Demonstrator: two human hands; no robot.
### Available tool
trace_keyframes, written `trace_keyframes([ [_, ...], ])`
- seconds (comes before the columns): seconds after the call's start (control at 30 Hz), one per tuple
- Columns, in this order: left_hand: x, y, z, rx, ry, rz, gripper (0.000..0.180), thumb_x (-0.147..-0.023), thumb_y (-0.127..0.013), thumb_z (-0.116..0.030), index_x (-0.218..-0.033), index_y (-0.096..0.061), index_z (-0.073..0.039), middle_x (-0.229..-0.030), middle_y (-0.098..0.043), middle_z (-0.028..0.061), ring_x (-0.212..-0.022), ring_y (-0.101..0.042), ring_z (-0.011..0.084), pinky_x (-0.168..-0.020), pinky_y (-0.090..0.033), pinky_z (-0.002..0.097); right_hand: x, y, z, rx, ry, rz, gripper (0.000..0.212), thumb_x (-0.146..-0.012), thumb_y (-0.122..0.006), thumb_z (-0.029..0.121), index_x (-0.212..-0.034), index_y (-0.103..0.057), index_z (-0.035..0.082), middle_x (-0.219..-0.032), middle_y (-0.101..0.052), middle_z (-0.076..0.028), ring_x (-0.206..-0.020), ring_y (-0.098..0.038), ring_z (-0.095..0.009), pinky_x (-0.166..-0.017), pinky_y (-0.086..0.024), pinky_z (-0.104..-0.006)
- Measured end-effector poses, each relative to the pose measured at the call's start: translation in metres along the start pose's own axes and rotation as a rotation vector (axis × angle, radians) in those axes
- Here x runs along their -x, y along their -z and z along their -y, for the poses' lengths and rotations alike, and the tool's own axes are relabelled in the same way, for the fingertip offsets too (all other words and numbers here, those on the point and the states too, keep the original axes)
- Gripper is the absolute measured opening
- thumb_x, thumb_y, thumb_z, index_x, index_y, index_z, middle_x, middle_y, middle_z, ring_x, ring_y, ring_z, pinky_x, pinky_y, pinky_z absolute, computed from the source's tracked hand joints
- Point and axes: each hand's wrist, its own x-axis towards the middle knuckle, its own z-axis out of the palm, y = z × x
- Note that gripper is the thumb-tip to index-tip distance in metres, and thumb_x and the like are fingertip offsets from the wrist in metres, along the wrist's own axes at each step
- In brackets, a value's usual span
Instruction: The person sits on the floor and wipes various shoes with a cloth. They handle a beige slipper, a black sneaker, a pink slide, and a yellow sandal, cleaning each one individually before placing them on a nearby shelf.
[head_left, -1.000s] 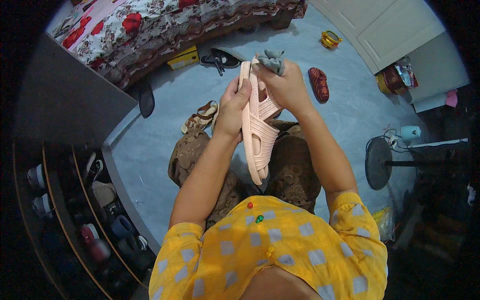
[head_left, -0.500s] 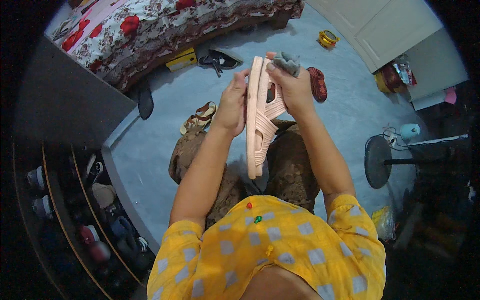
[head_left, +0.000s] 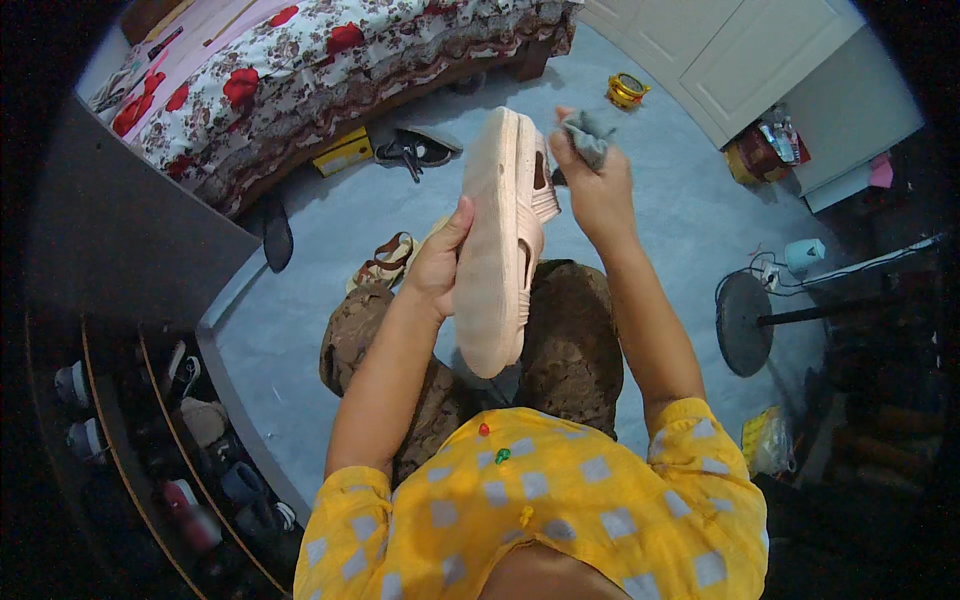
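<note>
My left hand (head_left: pixel 440 262) grips a pale pink sandal (head_left: pixel 486 250) by its side, thumb lying on the sole. The sandal is held up on edge above my knees, sole turned to the left and its ridged crossed straps to the right. My right hand (head_left: pixel 602 198) is closed on a crumpled grey cloth (head_left: pixel 590 138), just right of the sandal's far end and apart from it. Beyond my left hand, a cream sandal with brown straps (head_left: pixel 385 264) lies on the floor, partly hidden.
A bed with a flowered cover (head_left: pixel 290 75) stands far left, with a yellow box (head_left: pixel 342 152) and a black shoe (head_left: pixel 425 148) beside it. A shoe rack (head_left: pixel 160 385) is at left. At right are a round black stand base (head_left: pixel 745 325) and white cabinets (head_left: pixel 750 60).
My right hand with the cloth has come away from the sandal to the right. My left hand has tilted the sandal, so its sole now shows. The red patterned shoe is now hidden.
</note>
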Motion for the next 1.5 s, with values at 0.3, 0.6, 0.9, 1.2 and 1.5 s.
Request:
trace_keyframes([
  [0.3, 0.007, -0.007, 0.003, -0.115, -0.063, 0.097, 0.061, -0.088, -0.060, -0.038, -0.134, -0.033, -0.008, -0.120, -0.054, 0.0078, -0.103, -0.059, 0.0180, -0.084, -0.053, 0.0348, 0.022, -0.011, 0.034, 0.360, 0.559, 0.267, 0.062, -0.077, -0.069, 0.016, -0.129, -0.040, -0.001, -0.123, -0.053, -0.017, -0.118, -0.048, -0.034, -0.102, -0.035, -0.0388],
  [0.6, 0.011, -0.022, 0.002, -0.290, -0.167, 0.072, 0.072, -0.080, -0.072, -0.031, -0.134, -0.031, -0.006, -0.122, -0.051, 0.0098, -0.106, -0.057, 0.0191, -0.087, -0.052, 0.0341, -0.038, -0.009, 0.037, 0.255, 0.193, 0.207, 0.034, -0.085, -0.061, 0.033, -0.097, -0.062, 0.002, -0.086, -0.065, -0.011, -0.079, -0.061, -0.025, -0.073, -0.046, -0.0334],
  [0.9, 0.010, -0.014, -0.006, -0.343, -0.359, -0.040, 0.070, -0.078, -0.073, -0.018, -0.134, -0.033, -0.003, -0.120, -0.052, 0.0100, -0.106, -0.057, 0.0196, -0.090, -0.049, 0.0343, -0.010, -0.027, 0.020, 0.294, 0.389, 0.212, 0.034, -0.084, -0.060, 0.010, -0.117, -0.057, 0.002, -0.114, -0.059, -0.011, -0.106, -0.055, -0.019, -0.093, -0.040, -0.0300],
  [1.2, 0.007, -0.020, -0.004, -0.905, -0.518, -0.121, 0.082, -0.069, -0.080, -0.023, -0.135, -0.035, -0.003, -0.115, -0.057, 0.0096, -0.104, -0.058, 0.0193, -0.086, -0.048, 0.0336, 0.001, 0.001, 0.005, -0.013, 0.104, 0.114, 0.040, -0.087, -0.058, 0.014, -0.124, -0.052, 0.000, -0.120, -0.057, -0.011, -0.111, -0.054, -0.020, -0.096, -0.041, -0.0319],
  [1.5, 0.011, -0.023, 0.002, -1.792, -0.670, -0.319, 0.086, -0.065, -0.078, -0.027, -0.137, -0.037, -0.006, -0.107, -0.063, 0.0204, -0.093, -0.063, 0.0360, -0.080, -0.050, 0.0387, -0.028, 0.005, 0.025, 0.413, 0.056, 0.341, 0.029, -0.084, -0.065, 0.025, -0.105, -0.065, 0.005, -0.093, -0.065, -0.007, -0.087, -0.057, -0.012, -0.080, -0.044, -0.0261],
])
